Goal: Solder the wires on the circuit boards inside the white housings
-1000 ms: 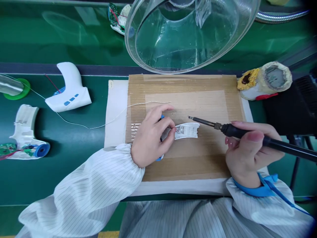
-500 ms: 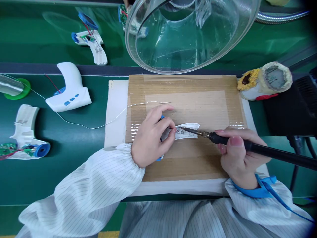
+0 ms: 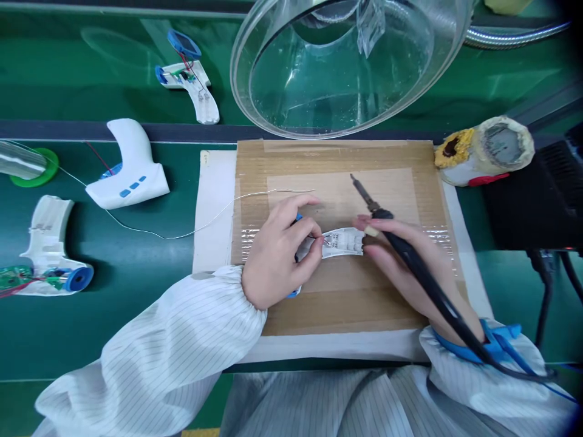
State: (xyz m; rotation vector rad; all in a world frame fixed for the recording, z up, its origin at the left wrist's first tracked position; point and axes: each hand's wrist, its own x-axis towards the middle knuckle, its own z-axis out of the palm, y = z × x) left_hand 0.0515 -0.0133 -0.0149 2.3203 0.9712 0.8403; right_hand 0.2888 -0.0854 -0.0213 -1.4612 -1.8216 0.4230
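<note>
My left hand [image 3: 280,258] rests on a white plastic half-shell [image 3: 346,241] with blue parts, covering much of it. Its thumb and forefinger pinch a thin wire [image 3: 325,238] over the inside of the shell. My right hand [image 3: 410,261] grips a black soldering iron [image 3: 401,246], whose tip [image 3: 357,183] points up and away, clear of the shell. The fingertips of that hand are at the shell's right end; whether they touch it I cannot tell. Left of the wire, a strand of solder [image 3: 218,216] runs across the cardboard [image 3: 337,309].
A solder spool [image 3: 34,164], a closed white casing [image 3: 132,173] and an open half-shell with circuit board [image 3: 50,249] lie at left. Another half-shell [image 3: 195,88] lies on the far green strip. A clear round hood [image 3: 346,121] overhangs the back; a tip-cleaner pot [image 3: 494,149] stands right.
The soldering iron has come off the half-shell and its tip has swung upward, as my right hand moved left. On the far strip, one half-shell shifted right and another left view.
</note>
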